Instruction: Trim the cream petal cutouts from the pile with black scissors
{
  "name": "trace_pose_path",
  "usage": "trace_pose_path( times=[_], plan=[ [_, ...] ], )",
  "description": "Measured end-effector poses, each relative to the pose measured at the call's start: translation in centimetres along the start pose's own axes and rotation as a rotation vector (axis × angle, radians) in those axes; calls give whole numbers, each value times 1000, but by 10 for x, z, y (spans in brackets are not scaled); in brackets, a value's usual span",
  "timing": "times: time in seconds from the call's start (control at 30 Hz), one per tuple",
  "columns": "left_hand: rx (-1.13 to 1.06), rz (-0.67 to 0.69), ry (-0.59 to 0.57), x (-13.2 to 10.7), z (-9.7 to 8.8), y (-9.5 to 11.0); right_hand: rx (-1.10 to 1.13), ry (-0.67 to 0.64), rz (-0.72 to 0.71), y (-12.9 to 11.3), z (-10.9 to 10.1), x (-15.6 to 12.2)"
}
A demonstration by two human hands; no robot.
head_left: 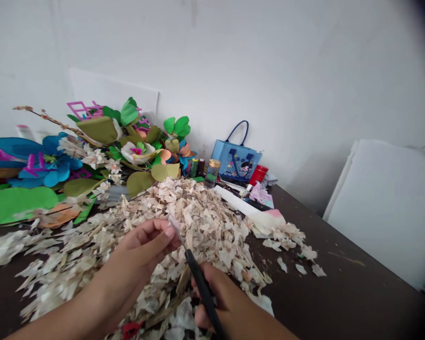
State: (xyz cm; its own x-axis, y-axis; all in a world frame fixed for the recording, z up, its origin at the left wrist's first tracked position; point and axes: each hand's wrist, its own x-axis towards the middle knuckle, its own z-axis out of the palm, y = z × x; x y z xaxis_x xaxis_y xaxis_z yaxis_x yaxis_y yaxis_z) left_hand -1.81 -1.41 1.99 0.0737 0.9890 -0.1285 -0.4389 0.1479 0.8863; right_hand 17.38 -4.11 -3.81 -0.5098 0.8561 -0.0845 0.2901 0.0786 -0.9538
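My right hand (221,297) is closed round the black handles of a pair of scissors (194,269), whose blades point up and left. My left hand (147,245) pinches a small pale scrap of paper (173,225) right at the blade tips. Both hands hover over a big heap of cream paper petal cuttings (184,212) spread across the dark brown table (340,283).
Colourful paper flowers and leaves (102,141) are piled at the back left. A blue gift bag (236,158), a red tin (258,174), a glass jar (212,171) and thread spools stand against the wall. White boards (386,203) lean at the right.
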Motion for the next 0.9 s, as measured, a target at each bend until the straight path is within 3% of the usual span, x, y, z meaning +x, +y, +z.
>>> trace_pose_path(
  times=[0.47, 0.67, 0.9],
  plan=[
    [32, 8, -11, -2, -1, -3, 32, 60, 12, -6, 3, 0],
    [58, 31, -1, -3, 3, -1, 102, 5, 68, 1, 4, 1],
    [-2, 27, 56, -3, 3, 5, -24, 19, -66, 2, -1, -3]
  ],
)
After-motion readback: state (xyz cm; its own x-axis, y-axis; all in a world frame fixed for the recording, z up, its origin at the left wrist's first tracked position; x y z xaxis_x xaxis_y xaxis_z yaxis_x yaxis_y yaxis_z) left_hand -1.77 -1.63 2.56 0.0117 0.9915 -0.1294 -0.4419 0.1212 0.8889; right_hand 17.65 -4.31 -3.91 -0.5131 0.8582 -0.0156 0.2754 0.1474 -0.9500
